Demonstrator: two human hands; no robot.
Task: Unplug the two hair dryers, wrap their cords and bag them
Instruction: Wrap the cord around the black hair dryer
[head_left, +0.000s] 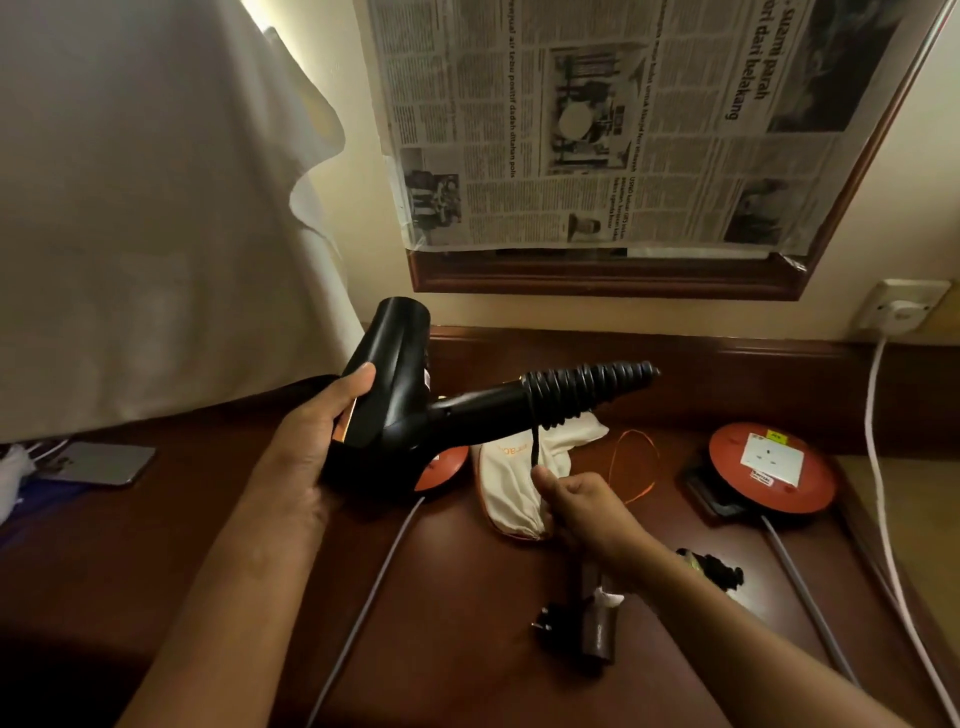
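The black hair dryer (395, 395) is held in the air above the bench (467, 597), its body grasped by the left hand (311, 436), with the handle pointing away to the right. The cord (587, 387) is already coiled in tight turns around the far half of this handle. From the last turn a short free length drops down to the right hand (576, 501), whose grip is clenched on it, pinching the cord just below the handle.

To do this step well, the person should keep the cord tight between the pinch and the handle, lay each new turn touching the turn before it, and hold the dryer steady with the other grip so the coils do not slide off the end.

Under the right grip lies a cream drawstring bag (524, 467), partly hidden by the hand. Below the right wrist, a dark plug (550, 623) lies on the bench; it probably belongs to this cord, but the wrist covers the join. The second dryer cannot be identified with certainty. One red socket reel (774, 467) is near on the right; another is mostly hidden behind the dryer.
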